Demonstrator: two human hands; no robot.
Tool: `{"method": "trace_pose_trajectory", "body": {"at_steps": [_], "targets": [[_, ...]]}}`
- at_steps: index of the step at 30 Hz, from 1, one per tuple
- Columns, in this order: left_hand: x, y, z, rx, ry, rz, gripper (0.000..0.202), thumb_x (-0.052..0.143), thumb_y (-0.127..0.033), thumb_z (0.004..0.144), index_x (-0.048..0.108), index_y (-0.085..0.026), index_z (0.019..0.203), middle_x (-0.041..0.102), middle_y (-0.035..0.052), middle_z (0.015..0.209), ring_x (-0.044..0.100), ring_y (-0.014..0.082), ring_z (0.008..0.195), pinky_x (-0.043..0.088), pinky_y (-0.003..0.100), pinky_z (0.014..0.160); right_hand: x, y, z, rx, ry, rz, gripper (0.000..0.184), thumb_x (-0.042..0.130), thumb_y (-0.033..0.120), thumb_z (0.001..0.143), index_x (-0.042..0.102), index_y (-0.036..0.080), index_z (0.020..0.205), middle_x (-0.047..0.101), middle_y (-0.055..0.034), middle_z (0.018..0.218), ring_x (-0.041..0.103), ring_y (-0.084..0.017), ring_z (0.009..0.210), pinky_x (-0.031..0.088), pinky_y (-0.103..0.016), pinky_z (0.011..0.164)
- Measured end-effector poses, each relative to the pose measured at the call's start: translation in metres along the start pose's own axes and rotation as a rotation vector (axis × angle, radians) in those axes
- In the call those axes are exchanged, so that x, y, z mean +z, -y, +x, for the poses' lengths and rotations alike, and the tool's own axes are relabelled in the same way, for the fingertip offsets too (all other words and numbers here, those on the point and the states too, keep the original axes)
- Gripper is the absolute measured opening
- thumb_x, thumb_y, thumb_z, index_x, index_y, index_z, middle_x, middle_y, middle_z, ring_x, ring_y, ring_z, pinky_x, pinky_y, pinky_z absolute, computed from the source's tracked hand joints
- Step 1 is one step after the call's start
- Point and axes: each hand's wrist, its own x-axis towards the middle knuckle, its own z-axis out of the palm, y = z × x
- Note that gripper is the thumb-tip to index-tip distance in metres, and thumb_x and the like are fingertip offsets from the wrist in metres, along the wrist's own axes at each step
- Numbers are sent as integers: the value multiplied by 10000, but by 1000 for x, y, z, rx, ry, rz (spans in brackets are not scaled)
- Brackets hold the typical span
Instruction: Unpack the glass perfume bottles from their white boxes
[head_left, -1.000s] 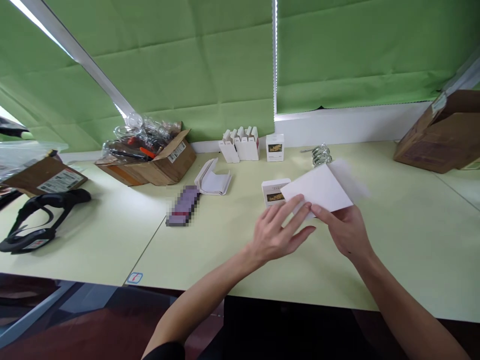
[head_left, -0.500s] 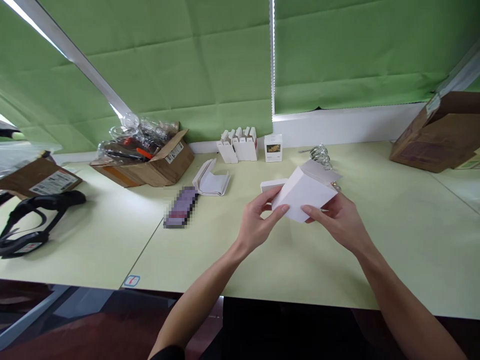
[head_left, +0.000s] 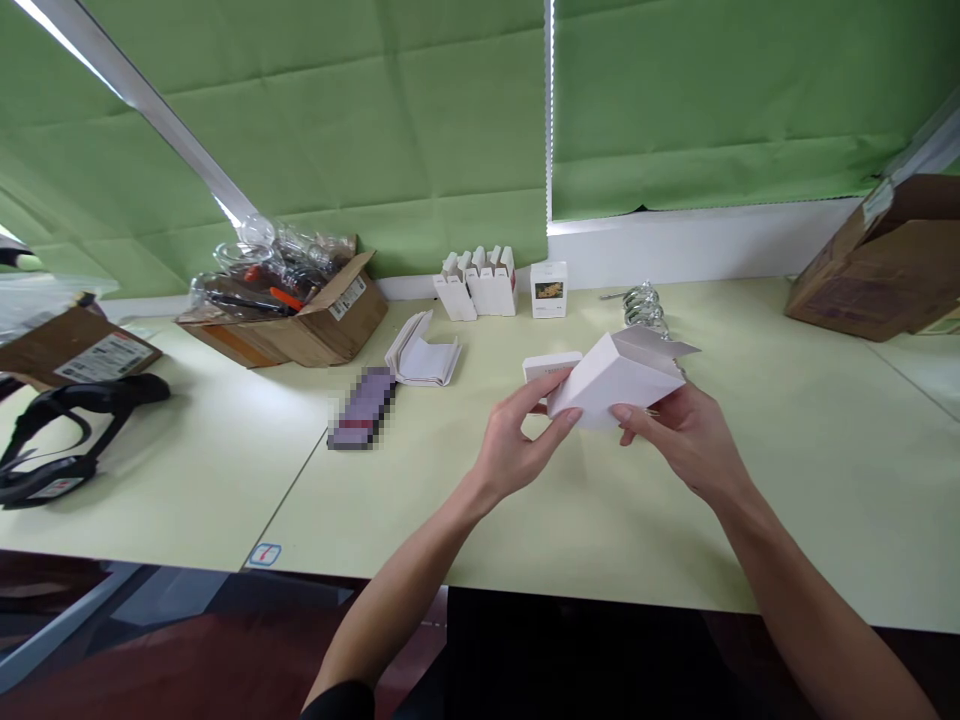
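Observation:
Between my two hands I hold a white cardboard box point(head_left: 615, 382) above the table, tilted, with flaps standing open at its far right end. My left hand point(head_left: 517, 435) grips its left side, thumb on the near face. My right hand point(head_left: 686, 435) closes on the right side, its fingers partly hidden behind the box. Just beyond the left fingers lies a flat white box point(head_left: 551, 365) with small print. Shiny silvery coiled items point(head_left: 645, 308) lie on the table behind the held box.
A white box with a picture point(head_left: 549, 291) and several flattened white cartons point(head_left: 480, 285) stand at the back. Folded white card point(head_left: 427, 360), a blurred phone-like object point(head_left: 362, 410) and an open carton of wrapped items point(head_left: 315, 325) are to the left. A brown carton point(head_left: 862, 265) stands right.
The white box has tipped in my hands, and its open flaps have swung a little to the right. More of the flat white box behind it now shows.

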Motion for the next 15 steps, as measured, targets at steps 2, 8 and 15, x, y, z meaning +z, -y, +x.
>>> {"method": "trace_pose_trajectory", "body": {"at_steps": [2, 8, 15], "targets": [[-3, -1, 1, 23, 26, 25, 361, 595, -321, 960, 590, -240, 1311, 682, 81, 1285, 671, 187, 1071, 594, 292, 803, 0, 0, 0, -19, -5, 4, 384, 841, 411, 721, 691, 173, 981, 724, -96, 988, 667, -214, 798, 614, -311, 531], [-29, 5, 18, 123, -100, 266, 398, 583, -420, 958, 563, -249, 1317, 622, 99, 1358, 580, 237, 1240, 528, 421, 1003, -7, 3, 2, -37, -171, -33, 314, 854, 388, 699, 696, 181, 875, 739, -75, 866, 645, -184, 603, 580, -320, 462], [-41, 58, 29, -48, 98, 205, 519, 703, -460, 867, 546, -268, 1323, 543, 97, 1453, 536, 243, 1329, 501, 408, 1065, -20, -8, 14, -118, -351, 69, 381, 869, 385, 677, 709, 194, 966, 729, -75, 1011, 675, -194, 668, 607, -336, 488]]}}
